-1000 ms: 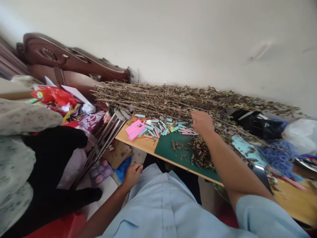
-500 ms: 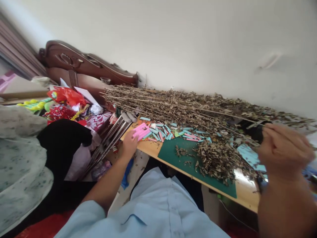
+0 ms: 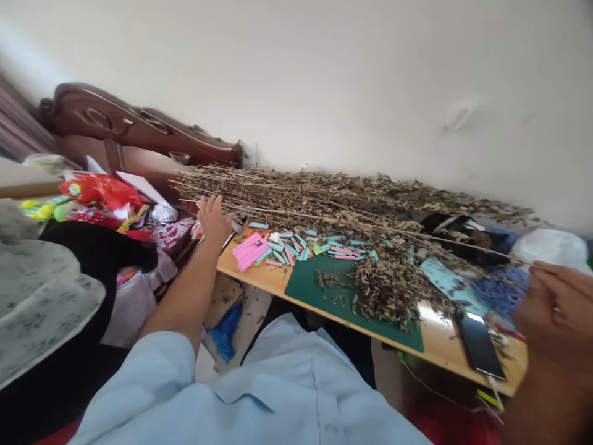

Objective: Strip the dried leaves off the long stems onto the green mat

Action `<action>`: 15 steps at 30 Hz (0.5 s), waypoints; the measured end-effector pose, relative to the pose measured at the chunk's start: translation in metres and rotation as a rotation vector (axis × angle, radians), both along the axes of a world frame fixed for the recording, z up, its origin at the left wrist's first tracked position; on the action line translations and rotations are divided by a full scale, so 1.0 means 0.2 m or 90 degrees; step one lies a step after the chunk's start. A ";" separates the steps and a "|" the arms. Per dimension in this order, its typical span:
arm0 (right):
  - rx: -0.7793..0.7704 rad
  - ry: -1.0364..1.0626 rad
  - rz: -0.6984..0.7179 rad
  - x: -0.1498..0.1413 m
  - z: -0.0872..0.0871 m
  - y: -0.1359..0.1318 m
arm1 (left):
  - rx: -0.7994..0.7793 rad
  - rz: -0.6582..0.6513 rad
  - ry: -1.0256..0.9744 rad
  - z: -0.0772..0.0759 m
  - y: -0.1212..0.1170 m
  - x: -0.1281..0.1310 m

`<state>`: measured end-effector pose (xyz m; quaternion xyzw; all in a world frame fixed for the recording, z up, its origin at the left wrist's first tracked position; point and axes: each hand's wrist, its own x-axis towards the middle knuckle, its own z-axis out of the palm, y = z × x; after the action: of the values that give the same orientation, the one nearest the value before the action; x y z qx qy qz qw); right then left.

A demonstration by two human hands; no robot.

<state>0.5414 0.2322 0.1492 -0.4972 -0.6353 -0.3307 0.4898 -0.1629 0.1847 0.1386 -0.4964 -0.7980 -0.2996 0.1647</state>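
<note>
At the right edge, my right hand is closed on the end of a long thin dried stalk, which runs leftward over the pile. My left hand is raised near the left ends of the dried plant stalks, its fingers spread; whether it touches them I cannot tell. Below and right of it, a pink slip pad lies beside several small blue and pink paper rolls. A heap of crumbled dry leaves rests on a green cutting mat.
A black phone with a white cable lies at the table's right end, near blue string and a white bag. To the left stand metal crutches, partly hidden, and a bed headboard. A red bag sits among clutter.
My left hand has left the pink slips and moved up and left, opening toward the stalk ends. My right hand has shifted right and down with the stalk, and the phone has come into view.
</note>
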 end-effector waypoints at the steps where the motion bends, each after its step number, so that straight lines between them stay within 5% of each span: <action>1: 0.058 -0.035 0.061 0.00 0.00 0.00 | -0.021 -0.014 0.013 -0.01 0.00 -0.02; 5: 0.157 -0.135 0.101 0.02 -0.01 0.03 | -0.165 -0.131 0.058 -0.09 -0.03 -0.09; 9: 0.040 -0.120 -0.062 0.08 -0.03 0.01 | -0.196 -0.257 0.052 -0.20 -0.12 -0.10; 12: 0.037 -0.067 -0.156 0.06 -0.06 -0.02 | -0.184 -0.300 0.002 -0.25 -0.24 0.00; 15: 0.059 0.080 -0.090 -0.14 -0.12 -0.10 | -0.185 -0.351 -0.118 -0.27 -0.38 0.22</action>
<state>0.5128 0.2128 0.1251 -0.5370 -0.5509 -0.3618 0.5265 -0.1190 0.1079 0.0850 -0.6829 -0.6794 -0.2594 -0.0687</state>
